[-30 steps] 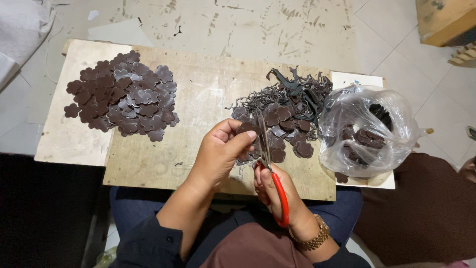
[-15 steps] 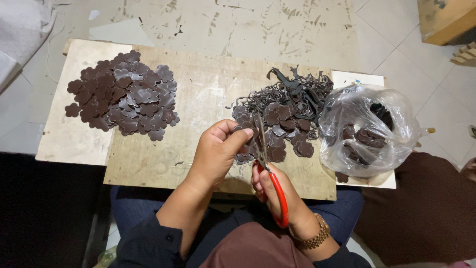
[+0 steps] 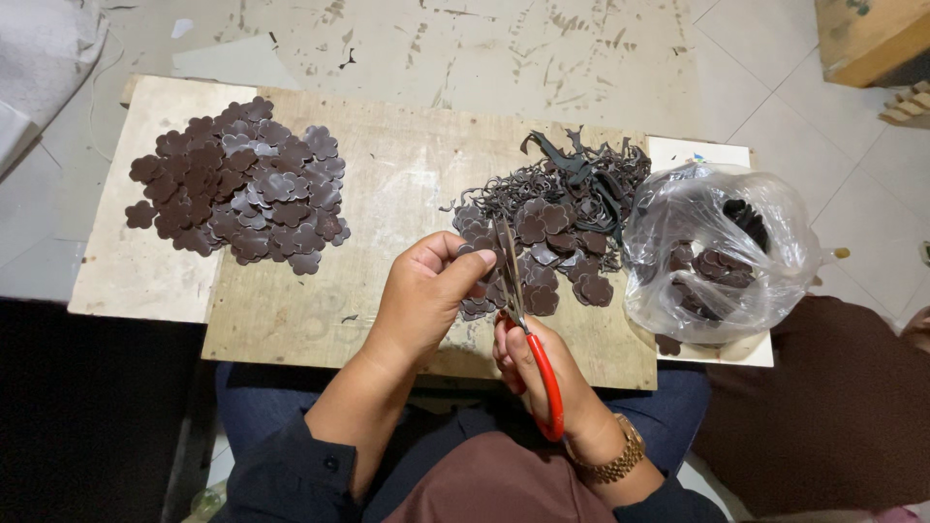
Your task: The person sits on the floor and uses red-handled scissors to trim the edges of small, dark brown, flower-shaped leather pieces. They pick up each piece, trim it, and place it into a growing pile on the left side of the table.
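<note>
The right hand [image 3: 542,373] holds a pair of red-handled scissors [image 3: 528,329], fingers through the loops, blades pointing away from the body and nearly shut. The left hand [image 3: 426,295] is closed in a narrow pinch, thumb forward, on a small dark brown piece right against the blades; the piece itself is mostly hidden by the fingers, so its outline cannot be told. Both hands work just above the near edge of the wooden tabletop [image 3: 387,194].

Just beyond the blades lies a heap of brown flower-shaped pieces [image 3: 542,242] mixed with thin dark trimmings [image 3: 581,174]. To its right, touching it, sits a clear plastic bag [image 3: 722,252] with more brown pieces inside. Well apart, on the left of the tabletop, a wider pile of flower shapes [image 3: 237,189] lies spread out flat.

To cut well here, it looks best to keep the scissors steady and turn the piece with the left hand, feeding each curve into the deep part of the blades with short bites, not long closes. The thumb sits close to the cutting edge, so the pinch should stay behind the line of the cut. Holding the piece clear of the heap would keep loose trimmings from catching between the blades.
</note>
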Demonstrator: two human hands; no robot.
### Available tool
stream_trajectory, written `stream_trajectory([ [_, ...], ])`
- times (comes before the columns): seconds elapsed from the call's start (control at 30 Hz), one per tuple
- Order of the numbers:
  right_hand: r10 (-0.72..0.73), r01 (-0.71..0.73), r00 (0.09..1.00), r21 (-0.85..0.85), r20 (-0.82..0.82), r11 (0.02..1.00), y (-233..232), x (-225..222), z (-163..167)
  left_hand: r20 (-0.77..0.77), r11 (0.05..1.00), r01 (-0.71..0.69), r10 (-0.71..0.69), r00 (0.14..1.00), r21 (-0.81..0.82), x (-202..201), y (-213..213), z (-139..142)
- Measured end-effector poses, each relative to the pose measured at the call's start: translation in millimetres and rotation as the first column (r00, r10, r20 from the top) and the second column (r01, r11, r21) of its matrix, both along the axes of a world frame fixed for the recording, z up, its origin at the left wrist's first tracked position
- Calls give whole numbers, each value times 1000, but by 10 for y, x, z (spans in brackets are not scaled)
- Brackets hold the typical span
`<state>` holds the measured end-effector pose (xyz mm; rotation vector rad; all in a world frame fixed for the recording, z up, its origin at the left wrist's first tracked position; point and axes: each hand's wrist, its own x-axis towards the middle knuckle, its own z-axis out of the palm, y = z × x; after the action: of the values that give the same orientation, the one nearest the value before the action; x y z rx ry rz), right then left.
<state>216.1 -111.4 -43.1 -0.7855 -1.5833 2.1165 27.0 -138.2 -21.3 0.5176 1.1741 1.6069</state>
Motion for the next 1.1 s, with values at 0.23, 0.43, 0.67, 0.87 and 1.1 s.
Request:
stream_trajectory([
  [0.23, -53, 55, 996, -32, 68, 998, -17, -6, -36, 24, 1000, -1, 1, 1000, 10, -3, 8, 65],
  [0.43, -56, 56, 998, -8, 17, 998, 27, 21, -64, -11, 998, 14, -13, 1000, 57, -73, 1, 18],
  [0.67, 68, -67, 996, -20, 52, 998, 44, 13, -90, -132, 994, 88, -79, 988, 61, -82, -24, -42],
  [0.87, 99, -99, 995, 51, -5, 994, 56, 53, -73, -95, 993, 84, -77, 992, 77, -44, -64, 78],
  [1.1, 121, -121, 993, 88, 13, 989, 76, 56, -28, -148, 995, 76, -66, 987, 61, -24, -77, 122],
])
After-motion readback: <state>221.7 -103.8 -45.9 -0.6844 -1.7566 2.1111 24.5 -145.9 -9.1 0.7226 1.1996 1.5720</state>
